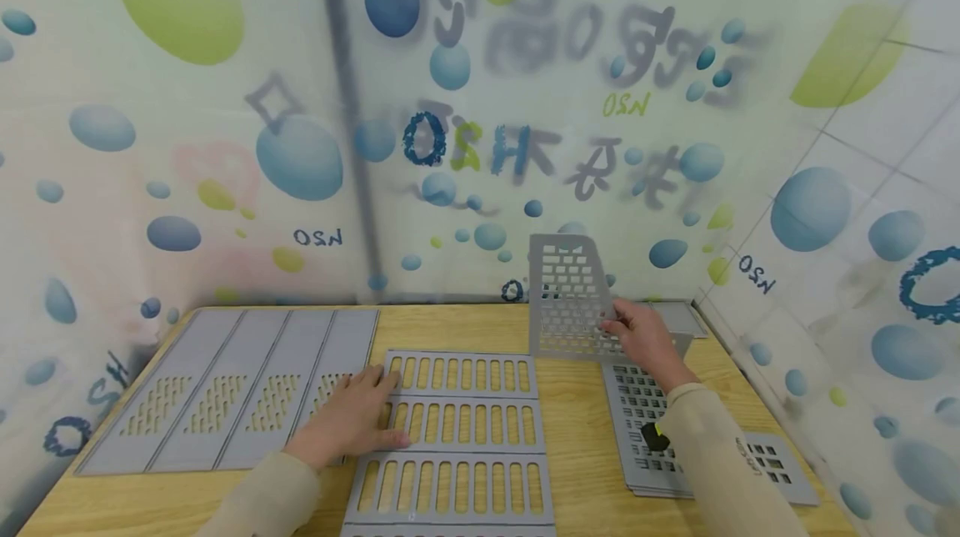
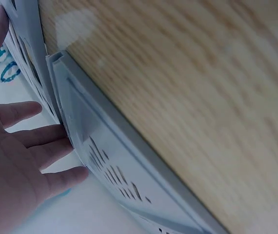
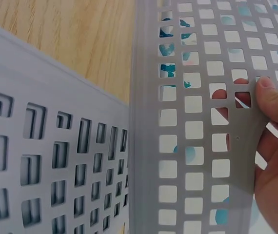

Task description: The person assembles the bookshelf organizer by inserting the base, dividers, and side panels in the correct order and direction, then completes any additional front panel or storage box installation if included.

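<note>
My right hand (image 1: pixel 648 341) pinches the curved edge of a grey perforated file-holder side panel (image 3: pixel 241 139), thumb on the near face and fingers behind it. This panel stands raised above the back right of the table. Below it lies a stack of similar grey perforated panels (image 1: pixel 626 437), partly hidden by the right sleeve. My left hand (image 1: pixel 352 416) is spread palm down, its fingers loosely extended. It lies where the long grey vented panels (image 1: pixel 202 345) meet the slotted grey panels (image 1: pixel 465 451). In the left wrist view, its fingertips touch panel edges.
The wooden table (image 1: pixel 581 445) shows between the slotted panels and the right stack. A small black piece (image 1: pixel 656 436) sits by the right sleeve. Another grey panel (image 1: pixel 684 318) lies at the back right corner. A bubble-patterned curtain (image 1: pixel 420 270) hangs behind the table.
</note>
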